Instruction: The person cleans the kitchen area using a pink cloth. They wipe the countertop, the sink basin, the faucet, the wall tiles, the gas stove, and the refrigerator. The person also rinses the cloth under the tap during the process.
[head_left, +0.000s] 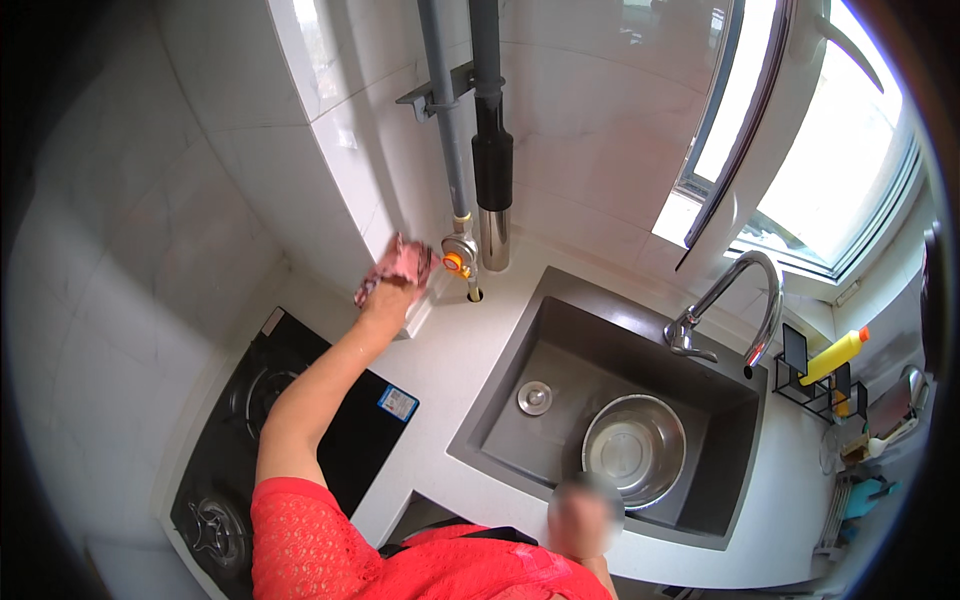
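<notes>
A pink patterned cloth (405, 264) is in my left hand (386, 298), which holds it at the white tiled wall corner (352, 187) just above the counter. The cloth hides most of my fingers. Right beside it stands a gas pipe valve (459, 251) with an orange knob. My right hand (583, 517) is by the front rim of the grey sink (517, 480), close to a round steel basin (634, 442). A blur covers that hand, so its fingers cannot be made out.
A black gas hob (345, 442) lies under my left arm. Grey pipes (491, 172) rise behind the valve. A chrome faucet (765, 300) arches over the sink. At the right, a black rack (806, 386) holds a yellow bottle (832, 356), below an open window (825, 165).
</notes>
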